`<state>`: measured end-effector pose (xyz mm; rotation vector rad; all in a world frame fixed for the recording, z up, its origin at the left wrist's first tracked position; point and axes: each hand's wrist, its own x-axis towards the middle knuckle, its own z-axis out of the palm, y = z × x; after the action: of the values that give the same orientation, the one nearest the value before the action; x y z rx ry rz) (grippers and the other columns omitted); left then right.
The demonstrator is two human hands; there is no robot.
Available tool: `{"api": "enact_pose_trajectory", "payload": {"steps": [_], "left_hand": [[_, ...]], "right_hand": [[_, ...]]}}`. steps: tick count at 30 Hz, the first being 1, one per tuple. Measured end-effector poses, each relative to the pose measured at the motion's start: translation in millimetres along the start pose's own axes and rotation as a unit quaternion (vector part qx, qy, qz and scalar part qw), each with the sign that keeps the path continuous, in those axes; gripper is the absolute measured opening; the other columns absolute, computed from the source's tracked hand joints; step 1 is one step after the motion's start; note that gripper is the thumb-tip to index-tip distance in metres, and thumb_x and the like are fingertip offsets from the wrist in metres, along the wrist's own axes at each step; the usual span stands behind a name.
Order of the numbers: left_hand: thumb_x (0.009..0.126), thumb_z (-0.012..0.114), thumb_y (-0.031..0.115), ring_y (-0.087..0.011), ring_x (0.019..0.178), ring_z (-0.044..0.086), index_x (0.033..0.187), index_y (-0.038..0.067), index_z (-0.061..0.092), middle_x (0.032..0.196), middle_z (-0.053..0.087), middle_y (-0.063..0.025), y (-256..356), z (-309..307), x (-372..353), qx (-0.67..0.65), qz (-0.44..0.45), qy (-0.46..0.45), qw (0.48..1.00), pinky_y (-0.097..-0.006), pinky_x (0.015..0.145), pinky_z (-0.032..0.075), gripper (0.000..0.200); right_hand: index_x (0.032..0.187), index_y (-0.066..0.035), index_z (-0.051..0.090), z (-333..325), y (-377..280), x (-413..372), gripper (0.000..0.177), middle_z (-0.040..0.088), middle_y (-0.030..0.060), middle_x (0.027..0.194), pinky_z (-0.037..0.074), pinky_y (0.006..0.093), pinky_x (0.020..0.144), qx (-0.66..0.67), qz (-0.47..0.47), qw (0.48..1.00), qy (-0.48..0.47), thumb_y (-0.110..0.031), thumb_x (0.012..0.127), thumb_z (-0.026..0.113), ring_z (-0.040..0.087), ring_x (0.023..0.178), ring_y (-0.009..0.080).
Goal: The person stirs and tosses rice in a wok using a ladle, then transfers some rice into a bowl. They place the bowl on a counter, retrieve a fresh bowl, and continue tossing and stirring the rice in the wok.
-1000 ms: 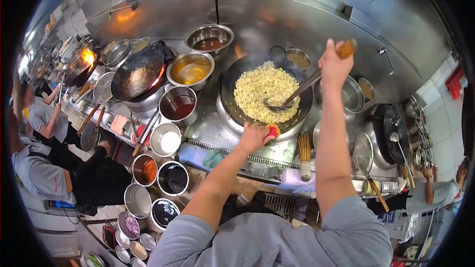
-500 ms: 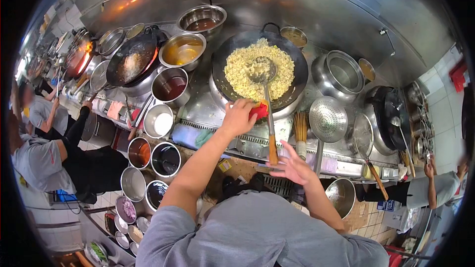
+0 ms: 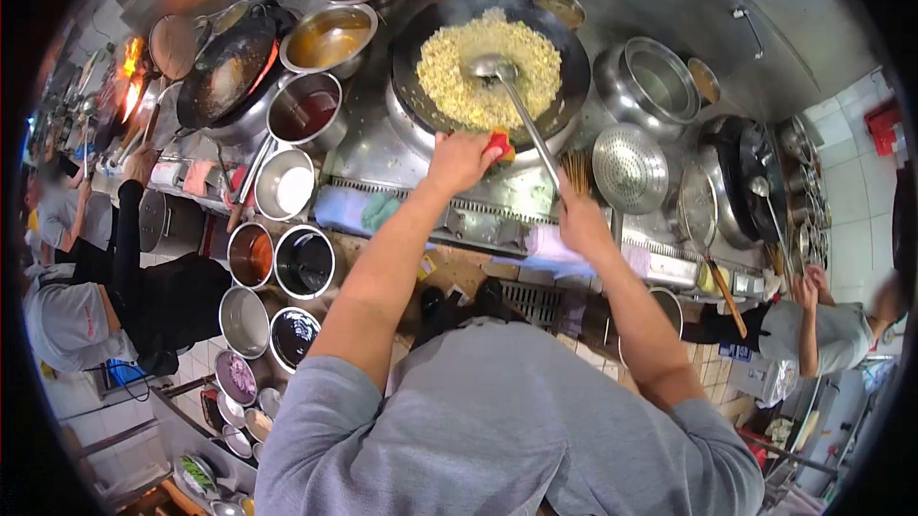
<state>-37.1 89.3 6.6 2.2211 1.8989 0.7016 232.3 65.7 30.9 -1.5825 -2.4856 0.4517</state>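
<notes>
A large black wok (image 3: 572, 66) holds a wide mound of yellow fried rice (image 3: 449, 57), with light steam over it. At the wok's near rim, my left hand (image 3: 464, 162) is closed on a red and yellow folded cloth (image 3: 499, 143). Whether a wok handle lies under the cloth is hidden. My right hand (image 3: 580, 219) is wrapped round the grip of a long ladle (image 3: 531, 124). The ladle's bowl rests on the rice with its rounded back facing up.
Left of the wok stand bowls of amber liquid (image 3: 330, 38) and dark red liquid (image 3: 306, 109). A perforated skimmer (image 3: 629, 170) and bamboo brush (image 3: 577, 170) lie to the right. Co-workers stand at left (image 3: 72, 315) and right (image 3: 822, 320); flames (image 3: 132, 76) rise far left.
My right hand, open beside the ladle's handle before, has closed on it. The ladle's bowl has turned over, and its handle has swung to the right. My left hand stays on the cloth.
</notes>
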Motion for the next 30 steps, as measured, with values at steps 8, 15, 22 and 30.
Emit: {"api": "enact_pose_trajectory", "payload": {"steps": [8, 15, 22, 30], "left_hand": [[0.093, 0.056, 0.043, -0.0280, 0.103, 0.059, 0.106, 0.011, 0.063, 0.103, 0.066, -0.0073, 2.9, 0.5, -3.9, -0.005, -0.007, 0.026, 1.000, -0.0475, 0.082, 0.042, 0.035], [0.094, 0.056, 0.043, -0.0289, 0.103, 0.059, 0.105, 0.011, 0.063, 0.102, 0.065, -0.0077, 6.0, -2.9, -2.5, -0.008, -0.017, 0.022, 1.000, -0.0480, 0.081, 0.042, 0.035], [0.093, 0.055, 0.043, -0.0267, 0.107, 0.058, 0.107, 0.011, 0.065, 0.109, 0.066, -0.0069, 6.3, -9.8, -2.2, 0.001, -0.048, -0.031, 0.998, -0.0462, 0.086, 0.041, 0.036], [0.093, 0.056, 0.044, -0.0270, 0.105, 0.059, 0.110, 0.012, 0.067, 0.106, 0.067, -0.0078, 5.6, -0.8, -0.1, 0.000, -0.044, 0.002, 0.999, -0.0467, 0.089, 0.040, 0.038]], "right_hand": [[0.148, -0.018, 0.034, -106.1, -72.5, -21.1, 0.053, 0.054, 0.0066, 0.082, 0.043, 0.0301, 0.044, 0.652, 0.167, 0.732, -0.111, -0.013, 0.097, 0.051, 0.050, 0.052, 0.0153], [0.139, -0.020, 0.038, 0.3, -30.2, 63.7, 0.041, 0.050, 0.0045, 0.078, 0.039, 0.0263, 0.040, 0.799, 0.237, 0.524, -0.174, -0.014, 0.100, 0.047, 0.044, 0.048, 0.0123], [0.139, -0.024, 0.036, -76.8, -52.5, 30.3, 0.039, 0.051, 0.0037, 0.076, 0.039, 0.0272, 0.039, 0.586, 0.168, 0.781, -0.139, -0.020, 0.102, 0.046, 0.045, 0.047, 0.0106], [0.139, -0.009, 0.039, -48.1, -41.9, 84.1, 0.043, 0.055, 0.0093, 0.074, 0.048, 0.0362, 0.048, 0.383, 0.152, 0.905, -0.104, -0.017, 0.098, 0.050, 0.058, 0.057, 0.0233]]}}
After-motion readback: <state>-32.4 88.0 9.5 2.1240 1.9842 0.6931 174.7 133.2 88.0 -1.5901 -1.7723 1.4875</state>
